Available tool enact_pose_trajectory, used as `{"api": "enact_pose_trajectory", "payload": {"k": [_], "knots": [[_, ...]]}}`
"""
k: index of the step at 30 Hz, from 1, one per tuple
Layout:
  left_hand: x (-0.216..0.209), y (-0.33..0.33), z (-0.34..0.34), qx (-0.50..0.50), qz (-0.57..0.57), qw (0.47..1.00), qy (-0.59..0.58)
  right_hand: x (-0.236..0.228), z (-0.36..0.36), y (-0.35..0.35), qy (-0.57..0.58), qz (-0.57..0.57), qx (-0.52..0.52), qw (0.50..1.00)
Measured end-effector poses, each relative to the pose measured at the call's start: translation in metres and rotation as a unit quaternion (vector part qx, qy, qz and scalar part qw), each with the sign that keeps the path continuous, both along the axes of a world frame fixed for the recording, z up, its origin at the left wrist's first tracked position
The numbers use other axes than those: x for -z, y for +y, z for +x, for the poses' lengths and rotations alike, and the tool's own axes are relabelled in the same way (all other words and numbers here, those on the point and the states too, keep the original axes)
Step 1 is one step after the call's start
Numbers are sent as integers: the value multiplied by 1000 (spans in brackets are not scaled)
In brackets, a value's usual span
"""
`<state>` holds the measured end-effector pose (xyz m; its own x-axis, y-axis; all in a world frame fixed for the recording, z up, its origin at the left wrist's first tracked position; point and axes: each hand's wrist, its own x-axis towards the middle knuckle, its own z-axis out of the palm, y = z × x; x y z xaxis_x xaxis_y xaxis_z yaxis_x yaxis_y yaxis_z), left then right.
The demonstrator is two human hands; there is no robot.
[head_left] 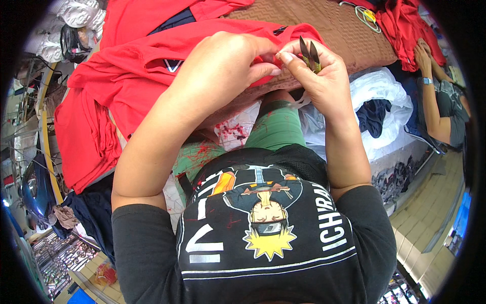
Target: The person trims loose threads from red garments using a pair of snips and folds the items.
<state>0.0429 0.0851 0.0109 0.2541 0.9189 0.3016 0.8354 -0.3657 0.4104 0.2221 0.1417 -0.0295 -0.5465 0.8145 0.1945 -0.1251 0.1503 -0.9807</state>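
Observation:
Thread snips (310, 54) with dark pointed blades sit in my right hand (324, 76), blades pointing up and away. The thumb and index finger of that hand are pinched together at the edge of a red garment (152, 66); anything tiny between them is too small to make out. Just to the left, my left hand (230, 58) is closed on the garment, red cloth showing between its thumb and index finger. Its other fingers are hidden. Both hands are close together, and the garment spreads to the left over a brown textured cover.
The brown cover (344, 35) lies ahead under the cloth. More red garments (88, 142) hang at the left. A white plastic bag (385, 96) holding dark cloth stands right. At far right, a co-worker's hands (422, 55) touch red cloth (405, 30). Red thread scraps lie on my green trousers (276, 126).

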Motion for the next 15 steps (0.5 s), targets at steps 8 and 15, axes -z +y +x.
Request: {"api": "enact_pose_trajectory", "payload": {"k": [8, 15], "knots": [[16, -2, 5, -94, -176, 938, -282, -2, 16, 2, -173, 205, 94, 959], [21, -3, 3, -103, -178, 923, -324, -1, 22, -3, -146, 298, 50, 942]]}}
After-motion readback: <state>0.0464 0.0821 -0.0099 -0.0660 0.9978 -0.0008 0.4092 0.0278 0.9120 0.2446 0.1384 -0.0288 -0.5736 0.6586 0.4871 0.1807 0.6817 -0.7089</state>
